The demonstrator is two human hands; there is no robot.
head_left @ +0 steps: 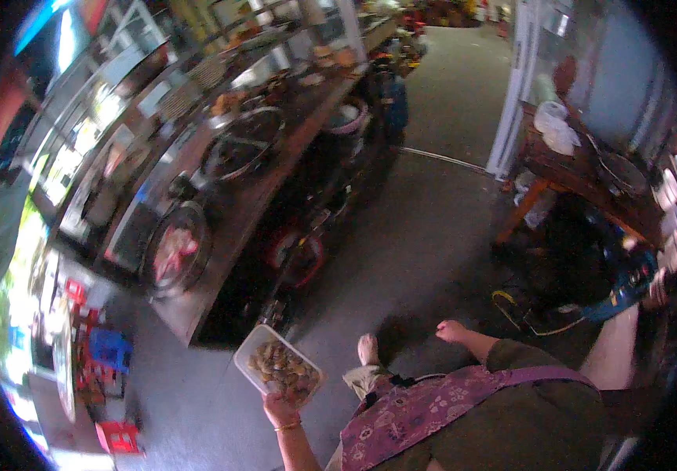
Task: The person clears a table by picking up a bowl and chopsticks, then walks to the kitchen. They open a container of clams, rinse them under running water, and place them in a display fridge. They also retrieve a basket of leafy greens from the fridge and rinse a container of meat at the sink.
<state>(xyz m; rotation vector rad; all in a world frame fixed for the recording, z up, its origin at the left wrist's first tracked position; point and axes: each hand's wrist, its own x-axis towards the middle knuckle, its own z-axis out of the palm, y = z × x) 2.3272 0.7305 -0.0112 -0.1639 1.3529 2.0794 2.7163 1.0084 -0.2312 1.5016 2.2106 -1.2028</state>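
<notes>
My left hand (280, 408) grips the near rim of a rectangular, clear plastic container (248, 369). Brownish, lumpy pieces (280, 364), perhaps food, lie inside it; blur hides what they are. The container is out over the grey floor, near the corner of a long dark counter (282, 187). My right hand (451, 331) hangs apart from everything, its fingers curled with nothing visible in them. A floral purple apron (415, 406) covers my front.
Along the counter stand a round tray with pink and white contents (175, 250) and a large round pan (244, 143). At right is a wooden table (580, 185) with white plastic bags (556, 126). Red (119, 437) and blue (110, 348) stools stand at left. A doorway threshold (444, 159) crosses the floor ahead.
</notes>
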